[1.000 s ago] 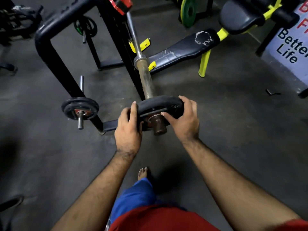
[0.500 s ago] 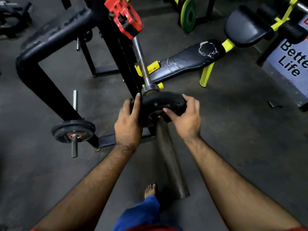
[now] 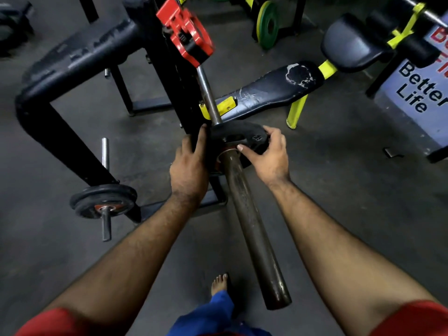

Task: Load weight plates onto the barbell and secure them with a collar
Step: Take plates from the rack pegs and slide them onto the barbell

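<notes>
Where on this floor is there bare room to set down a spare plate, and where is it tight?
Bare concrete lies right of the barbell sleeve, between the right hand and the sign. More lies left, below the small loaded peg. It is tight around the plate, where both hands, the left hand included, crowd the rack upright and the bench.
</notes>
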